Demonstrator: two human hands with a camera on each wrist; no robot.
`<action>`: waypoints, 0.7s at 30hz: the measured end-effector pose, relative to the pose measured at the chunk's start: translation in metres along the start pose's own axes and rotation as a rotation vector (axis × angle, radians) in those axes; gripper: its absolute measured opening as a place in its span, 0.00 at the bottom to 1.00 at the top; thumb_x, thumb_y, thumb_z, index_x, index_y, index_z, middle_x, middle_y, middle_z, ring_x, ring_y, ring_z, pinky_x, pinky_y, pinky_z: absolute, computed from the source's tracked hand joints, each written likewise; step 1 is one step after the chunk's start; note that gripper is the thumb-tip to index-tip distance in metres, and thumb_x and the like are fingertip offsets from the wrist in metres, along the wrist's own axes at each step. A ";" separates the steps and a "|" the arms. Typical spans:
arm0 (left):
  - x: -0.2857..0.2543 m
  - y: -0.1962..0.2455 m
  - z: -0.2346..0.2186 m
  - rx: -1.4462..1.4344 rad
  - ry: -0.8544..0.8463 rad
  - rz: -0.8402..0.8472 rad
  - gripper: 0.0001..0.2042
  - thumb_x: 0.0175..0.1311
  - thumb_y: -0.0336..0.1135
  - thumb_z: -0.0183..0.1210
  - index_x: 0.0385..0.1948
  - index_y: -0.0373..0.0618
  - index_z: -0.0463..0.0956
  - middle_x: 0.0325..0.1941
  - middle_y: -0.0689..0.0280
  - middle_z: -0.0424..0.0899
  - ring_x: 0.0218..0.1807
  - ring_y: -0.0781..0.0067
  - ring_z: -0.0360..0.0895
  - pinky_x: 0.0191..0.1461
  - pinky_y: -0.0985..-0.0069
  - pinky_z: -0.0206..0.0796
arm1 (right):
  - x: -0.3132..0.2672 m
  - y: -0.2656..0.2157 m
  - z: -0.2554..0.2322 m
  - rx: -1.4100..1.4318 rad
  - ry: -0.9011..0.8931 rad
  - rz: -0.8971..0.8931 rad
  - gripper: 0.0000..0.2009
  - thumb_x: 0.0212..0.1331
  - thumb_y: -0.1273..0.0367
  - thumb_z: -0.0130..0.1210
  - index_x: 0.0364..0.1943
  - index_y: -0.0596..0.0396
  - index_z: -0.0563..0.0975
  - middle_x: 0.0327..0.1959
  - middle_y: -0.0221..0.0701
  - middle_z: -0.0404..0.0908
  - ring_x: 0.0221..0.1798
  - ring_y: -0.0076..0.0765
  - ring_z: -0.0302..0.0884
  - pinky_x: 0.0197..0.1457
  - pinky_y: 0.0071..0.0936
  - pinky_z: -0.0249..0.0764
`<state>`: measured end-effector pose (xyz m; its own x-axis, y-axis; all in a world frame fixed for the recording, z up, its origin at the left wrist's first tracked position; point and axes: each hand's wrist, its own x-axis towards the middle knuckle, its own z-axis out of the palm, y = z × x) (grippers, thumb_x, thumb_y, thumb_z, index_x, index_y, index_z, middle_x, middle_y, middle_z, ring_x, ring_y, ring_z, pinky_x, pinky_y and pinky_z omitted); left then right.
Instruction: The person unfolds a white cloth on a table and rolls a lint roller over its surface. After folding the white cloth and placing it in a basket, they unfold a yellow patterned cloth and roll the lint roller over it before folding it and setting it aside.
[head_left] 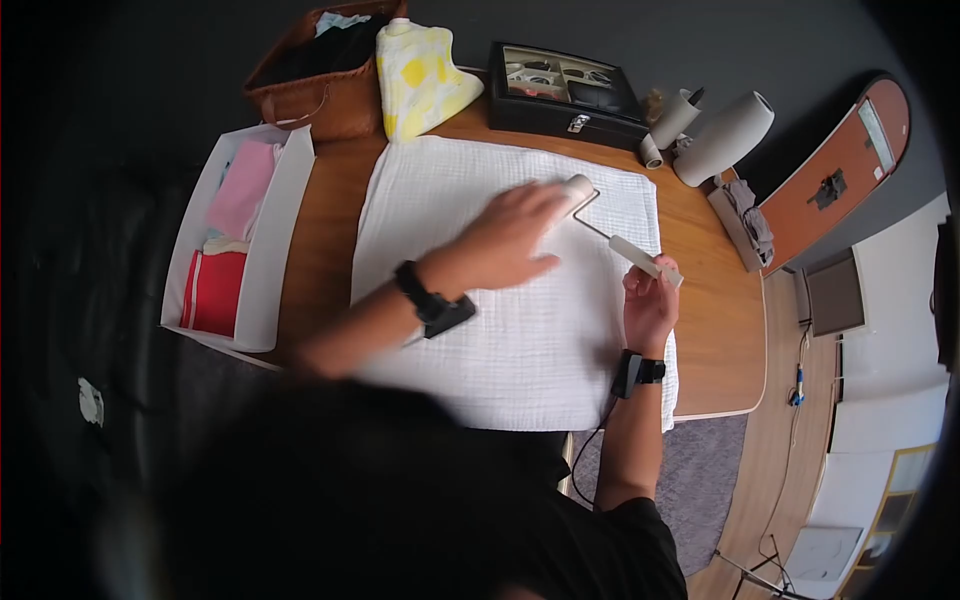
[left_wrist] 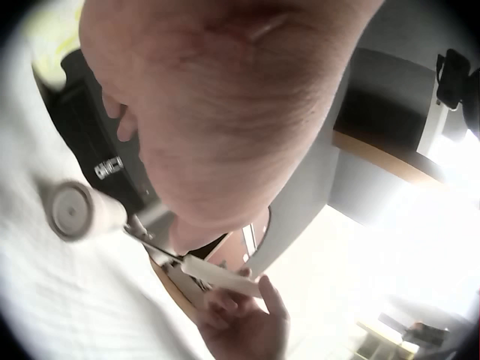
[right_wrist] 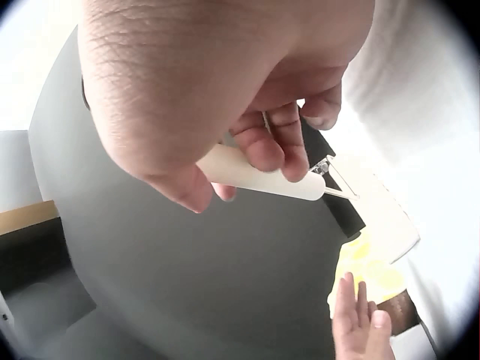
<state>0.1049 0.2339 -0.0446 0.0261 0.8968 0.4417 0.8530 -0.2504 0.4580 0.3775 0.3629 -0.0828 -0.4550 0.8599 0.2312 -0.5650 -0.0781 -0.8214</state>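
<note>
A white lint roller (head_left: pixel 577 192) with a thin metal arm and pale handle (head_left: pixel 633 255) is over the white cloth (head_left: pixel 500 350). My right hand (head_left: pixel 652 305) grips the handle between thumb and fingers, as the right wrist view also shows on the handle (right_wrist: pixel 262 176). With fingers extended, my left hand (head_left: pixel 505 238) is beside the roller head; whether it touches is unclear in the head view. The right wrist view shows a gap between the left hand (right_wrist: pixel 360 322) and the roller (right_wrist: pixel 379 214). The roller's round end (left_wrist: pixel 71 211) faces the left wrist camera.
Left of the cloth stands a white box (head_left: pixel 283 225) with folded pink and red fabric. Behind are a brown basket (head_left: pixel 340 100), a yellow-patterned cloth (head_left: pixel 425 85) and a black glasses case (head_left: pixel 560 118). A grey vase (head_left: pixel 722 140), small grey box (head_left: pixel 735 228) and mirror-like board (head_left: pixel 835 180) stand right.
</note>
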 end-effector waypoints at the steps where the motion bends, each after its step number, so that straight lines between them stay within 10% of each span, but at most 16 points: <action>1: 0.014 0.010 0.025 0.011 0.012 0.053 0.40 0.66 0.46 0.70 0.76 0.36 0.63 0.80 0.46 0.67 0.83 0.41 0.61 0.85 0.49 0.52 | 0.000 -0.001 -0.007 0.023 -0.015 -0.029 0.13 0.75 0.60 0.56 0.54 0.52 0.76 0.30 0.24 0.68 0.37 0.28 0.69 0.46 0.27 0.66; 10: 0.078 0.087 0.106 -0.289 0.133 -0.023 0.16 0.61 0.40 0.69 0.43 0.42 0.76 0.49 0.53 0.84 0.55 0.45 0.82 0.63 0.49 0.70 | 0.001 -0.016 -0.012 0.160 -0.156 -0.068 0.23 0.73 0.62 0.55 0.69 0.54 0.72 0.41 0.28 0.75 0.48 0.29 0.73 0.61 0.29 0.69; 13: 0.084 0.084 0.091 -0.399 0.262 -0.075 0.13 0.59 0.38 0.71 0.33 0.41 0.76 0.38 0.53 0.85 0.44 0.46 0.84 0.49 0.52 0.75 | 0.012 -0.013 -0.012 -0.290 0.141 -0.084 0.27 0.74 0.66 0.54 0.76 0.55 0.67 0.55 0.34 0.81 0.60 0.34 0.78 0.71 0.35 0.70; 14: 0.084 0.081 0.087 -0.479 0.387 -0.045 0.14 0.58 0.37 0.72 0.28 0.40 0.76 0.30 0.53 0.84 0.33 0.45 0.84 0.37 0.56 0.74 | 0.018 0.008 -0.036 -0.199 0.088 -0.031 0.26 0.73 0.72 0.58 0.74 0.58 0.69 0.64 0.38 0.80 0.65 0.39 0.77 0.71 0.34 0.73; 17: 0.069 0.055 0.067 -0.467 0.366 -0.094 0.16 0.61 0.39 0.73 0.22 0.41 0.75 0.23 0.55 0.82 0.28 0.46 0.81 0.32 0.57 0.71 | 0.009 0.003 -0.028 -1.227 -0.074 -0.043 0.24 0.70 0.72 0.62 0.69 0.56 0.76 0.65 0.38 0.81 0.63 0.38 0.79 0.69 0.31 0.75; 21: 0.032 0.029 0.037 -0.318 0.302 0.003 0.20 0.61 0.37 0.73 0.15 0.42 0.72 0.17 0.56 0.78 0.22 0.47 0.76 0.29 0.58 0.67 | 0.008 0.008 -0.030 -1.489 -0.213 -0.209 0.22 0.68 0.70 0.66 0.66 0.56 0.80 0.71 0.43 0.78 0.72 0.52 0.75 0.75 0.38 0.72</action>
<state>0.1498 0.2688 -0.0462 -0.1656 0.7609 0.6273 0.6490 -0.3949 0.6503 0.3900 0.3842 -0.1035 -0.6187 0.6940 0.3682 0.4995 0.7093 -0.4974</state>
